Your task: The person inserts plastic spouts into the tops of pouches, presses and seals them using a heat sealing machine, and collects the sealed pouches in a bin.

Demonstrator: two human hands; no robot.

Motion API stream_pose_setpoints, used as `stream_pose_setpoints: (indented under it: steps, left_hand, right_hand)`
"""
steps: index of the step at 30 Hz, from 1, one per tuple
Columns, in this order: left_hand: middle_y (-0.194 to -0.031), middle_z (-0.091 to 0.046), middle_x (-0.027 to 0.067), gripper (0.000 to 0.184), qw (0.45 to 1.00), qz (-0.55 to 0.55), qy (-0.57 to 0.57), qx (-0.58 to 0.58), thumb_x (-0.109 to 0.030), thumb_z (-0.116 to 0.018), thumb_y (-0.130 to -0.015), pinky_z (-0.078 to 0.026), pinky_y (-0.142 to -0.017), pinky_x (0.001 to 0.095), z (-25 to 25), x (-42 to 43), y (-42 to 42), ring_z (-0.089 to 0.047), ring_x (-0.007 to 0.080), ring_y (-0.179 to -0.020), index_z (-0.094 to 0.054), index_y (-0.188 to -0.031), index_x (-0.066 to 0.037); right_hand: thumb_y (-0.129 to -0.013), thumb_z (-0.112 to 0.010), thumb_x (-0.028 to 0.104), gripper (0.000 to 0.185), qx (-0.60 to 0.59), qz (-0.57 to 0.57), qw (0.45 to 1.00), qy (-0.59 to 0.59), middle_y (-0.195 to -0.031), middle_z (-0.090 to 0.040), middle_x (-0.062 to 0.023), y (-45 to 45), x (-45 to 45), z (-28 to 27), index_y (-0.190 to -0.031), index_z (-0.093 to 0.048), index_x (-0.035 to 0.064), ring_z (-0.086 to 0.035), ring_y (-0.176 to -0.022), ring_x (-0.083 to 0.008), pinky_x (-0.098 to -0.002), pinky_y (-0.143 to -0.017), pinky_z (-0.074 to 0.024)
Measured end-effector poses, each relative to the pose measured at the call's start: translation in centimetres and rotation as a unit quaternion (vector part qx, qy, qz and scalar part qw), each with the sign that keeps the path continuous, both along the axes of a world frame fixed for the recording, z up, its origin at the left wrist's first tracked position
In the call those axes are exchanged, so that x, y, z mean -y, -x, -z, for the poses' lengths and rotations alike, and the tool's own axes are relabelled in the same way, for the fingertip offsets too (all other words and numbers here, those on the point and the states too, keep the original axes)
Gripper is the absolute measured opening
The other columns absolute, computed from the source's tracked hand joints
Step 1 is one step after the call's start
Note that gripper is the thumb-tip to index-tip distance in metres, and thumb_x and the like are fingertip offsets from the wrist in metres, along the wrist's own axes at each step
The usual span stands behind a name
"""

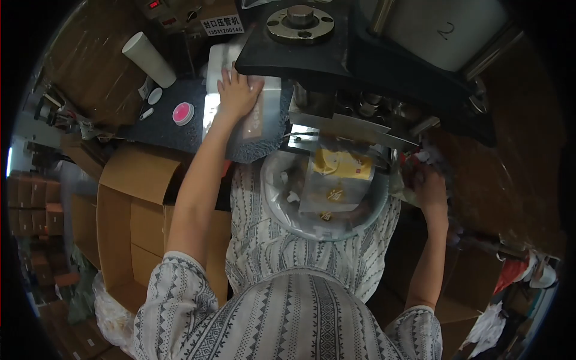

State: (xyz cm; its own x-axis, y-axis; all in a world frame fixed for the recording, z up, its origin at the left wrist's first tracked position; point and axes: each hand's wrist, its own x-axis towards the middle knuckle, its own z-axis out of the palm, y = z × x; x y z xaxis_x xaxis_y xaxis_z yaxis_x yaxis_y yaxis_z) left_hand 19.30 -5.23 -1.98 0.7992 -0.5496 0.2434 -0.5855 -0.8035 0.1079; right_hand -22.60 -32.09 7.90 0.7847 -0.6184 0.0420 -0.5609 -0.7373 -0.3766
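My left hand (239,96) lies with fingers spread on a stack of clear, shiny plastic pouches (252,123) on the dark cloth-covered table. My right hand (431,186) reaches down at the right, beside some crinkled plastic with red on it (414,161). Its fingers are dark and partly hidden, so their grip is unclear. Between my arms, a round clear basin (275,207) rests on my lap. In it sits a clear pouch with a yellow top and gold print (339,183), under the metal jaws of a press machine (354,129).
The machine's dark arm (360,66) overhangs the table. A pink-topped round jar (183,113), a small white lid (155,96) and a white tube (149,60) are at the left. An open cardboard box (129,231) stands below my left arm.
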Motion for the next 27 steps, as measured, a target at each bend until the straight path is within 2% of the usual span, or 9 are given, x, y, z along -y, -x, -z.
stream_pose_setpoints:
  steps: [5,7,9,14,15,16,18,21,27]
  left_hand:
    - [-0.145,-0.031,0.0246,0.067,0.997,-0.028,0.073,-0.025,-0.049,-0.045,-0.092,-0.017,-0.108,0.0603,-1.2,-1.5,7.0,-0.020,0.0472,-0.136,-0.036,-0.139,-0.002]
    - [-0.145,-0.030,0.0266,0.063,0.974,0.045,0.203,-0.092,-0.042,-0.047,-0.093,-0.015,-0.108,0.0593,-1.9,-3.1,7.7,-0.020,0.0478,-0.136,-0.034,-0.140,-0.001]
    - [-0.145,-0.029,0.0273,0.059,0.989,0.027,0.143,0.017,-0.034,-0.051,-0.093,-0.018,-0.109,0.0558,-4.4,-3.8,14.4,-0.023,0.0460,-0.135,-0.035,-0.140,-0.001]
    - [-0.146,-0.030,0.0227,0.059,0.994,0.102,0.045,-0.020,-0.015,-0.063,-0.084,-0.026,-0.106,0.0503,-3.2,-6.5,23.4,-0.029,0.0423,-0.133,-0.040,-0.136,-0.002]
    - [-0.133,-0.048,0.0174,0.049,0.991,0.083,0.100,0.029,-0.006,-0.065,-0.078,-0.040,-0.095,0.0437,-3.9,-6.4,24.0,-0.048,0.0379,-0.118,-0.052,-0.125,-0.005]
    - [-0.133,-0.048,0.0174,0.049,0.992,0.080,0.098,0.029,-0.006,-0.065,-0.078,-0.040,-0.095,0.0437,-4.3,-6.7,24.0,-0.048,0.0379,-0.118,-0.052,-0.125,-0.005]
    - [-0.104,-0.063,0.0105,0.031,0.980,0.023,0.174,-0.093,-0.002,-0.064,-0.076,-0.049,-0.074,0.0368,-4.9,-7.6,24.0,-0.062,0.0320,-0.089,-0.063,-0.107,-0.008]
    - [-0.082,-0.063,0.0076,0.020,0.964,0.030,0.258,-0.049,0.001,-0.064,-0.074,-0.049,-0.061,0.0349,-7.7,-6.7,26.0,-0.062,0.0300,-0.070,-0.066,-0.092,-0.007]
    - [-0.083,-0.064,0.0101,0.013,0.959,0.156,0.218,-0.094,-0.002,-0.064,-0.077,-0.049,-0.060,0.0375,-10.5,-5.6,28.1,-0.062,0.0321,-0.070,-0.066,-0.090,-0.005]
  right_hand:
    - [-0.082,-0.057,0.002,0.025,0.076,-0.047,0.995,-0.033,-0.100,-0.064,-0.0218,-0.4,-0.1,0.4,-0.106,-0.063,0.0004,-0.063,-0.091,-0.0382,-0.0415,-0.078,-0.0490]
    - [-0.079,-0.066,0.007,0.023,0.128,-0.013,0.988,-0.081,-0.092,-0.065,-0.0180,-0.3,0.1,0.4,-0.102,-0.065,0.0024,-0.066,-0.082,-0.0306,-0.0368,-0.073,-0.0507]
    - [-0.078,-0.067,0.006,0.024,0.161,0.015,0.983,-0.087,-0.090,-0.066,-0.0158,0.3,0.0,0.1,-0.102,-0.065,0.0022,-0.065,-0.079,-0.0268,-0.0342,-0.071,-0.0504]
    - [-0.077,-0.070,0.005,0.026,0.218,0.073,0.945,-0.234,-0.087,-0.066,-0.0100,0.6,-1.1,-1.0,-0.102,-0.066,0.0017,-0.063,-0.074,-0.0170,-0.0282,-0.069,-0.0491]
    - [-0.077,-0.070,0.004,0.026,0.212,0.059,0.945,-0.242,-0.090,-0.066,-0.0091,0.3,-1.9,-1.5,-0.102,-0.066,0.0015,-0.062,-0.075,-0.0151,-0.0269,-0.069,-0.0487]
    - [-0.077,-0.070,0.003,0.026,0.205,0.046,0.945,-0.251,-0.092,-0.066,-0.0081,0.1,-2.7,-2.1,-0.102,-0.065,0.0012,-0.061,-0.076,-0.0132,-0.0256,-0.069,-0.0482]
    - [-0.077,-0.070,0.001,0.026,0.197,-0.009,0.953,-0.229,-0.095,-0.066,-0.0085,-0.4,-4.4,-3.5,-0.103,-0.065,0.0012,-0.062,-0.077,-0.0135,-0.0262,-0.069,-0.0490]
    - [-0.078,-0.068,-0.001,0.025,0.199,-0.136,0.943,-0.228,-0.098,-0.065,-0.0095,-2.2,-7.8,-4.7,-0.103,-0.065,0.0013,-0.064,-0.079,-0.0165,-0.0283,-0.070,-0.0507]
    - [-0.078,-0.066,0.001,0.029,0.215,-0.352,0.906,-0.095,-0.100,-0.064,-0.0130,-4.6,-10.6,-4.3,-0.107,-0.063,0.0028,-0.063,-0.088,-0.0310,-0.0364,-0.075,-0.0529]
